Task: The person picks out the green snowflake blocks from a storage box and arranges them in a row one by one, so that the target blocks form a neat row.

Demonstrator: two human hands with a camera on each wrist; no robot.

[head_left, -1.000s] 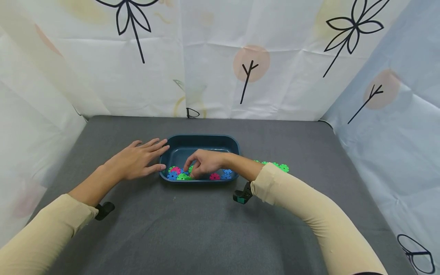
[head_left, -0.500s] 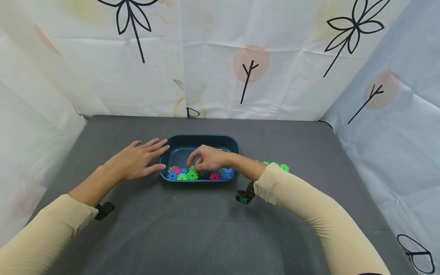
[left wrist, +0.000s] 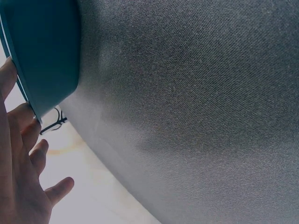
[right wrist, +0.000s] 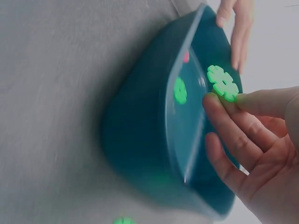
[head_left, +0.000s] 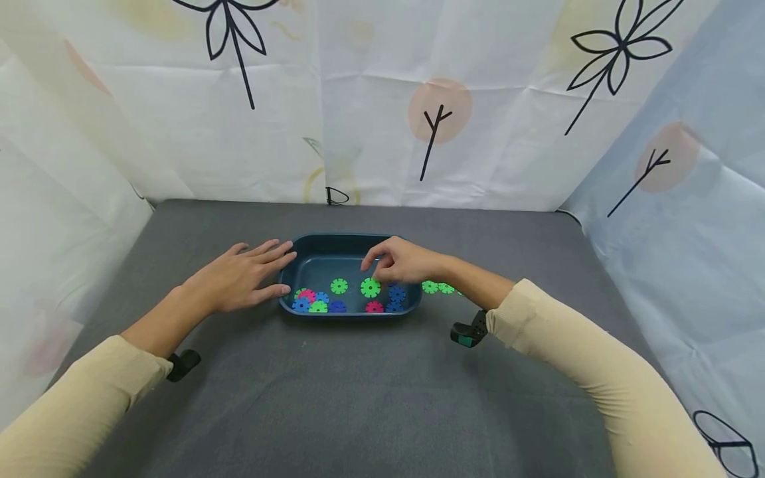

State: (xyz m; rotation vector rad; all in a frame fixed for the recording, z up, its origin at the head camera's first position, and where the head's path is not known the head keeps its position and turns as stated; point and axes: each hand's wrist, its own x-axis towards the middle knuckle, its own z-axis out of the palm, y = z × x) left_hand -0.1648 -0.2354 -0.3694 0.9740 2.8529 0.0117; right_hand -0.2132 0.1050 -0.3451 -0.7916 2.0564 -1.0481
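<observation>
Between thumb and fingertips, my right hand (head_left: 406, 260) pinches a green snowflake-shaped disc (right wrist: 223, 83) by its edge, raised over the right half of a dark blue tray (head_left: 323, 249). My left hand (head_left: 242, 275) lies with spread, straight fingers against the tray's left rim, and its fingertips (left wrist: 23, 112) show at that rim in the left wrist view. Inside the tray, another green disc (head_left: 339, 286) lies by itself near the middle. A pink disc (head_left: 374, 307) and blue discs (head_left: 396, 293) lie at the right, and several mixed discs, one pink (head_left: 307, 296), cluster at front left.
On the grey cloth-covered table (head_left: 358, 398), a row of green discs (head_left: 445, 287) lies just right of the tray, partly hidden by the right forearm. A patterned white curtain (head_left: 370, 133) stands behind the table and along both sides.
My right hand has risen and moved right from the tray's front-left cluster, carrying a green disc. Another green disc and a dark blue one now show in the tray. The left hand has stayed put.
</observation>
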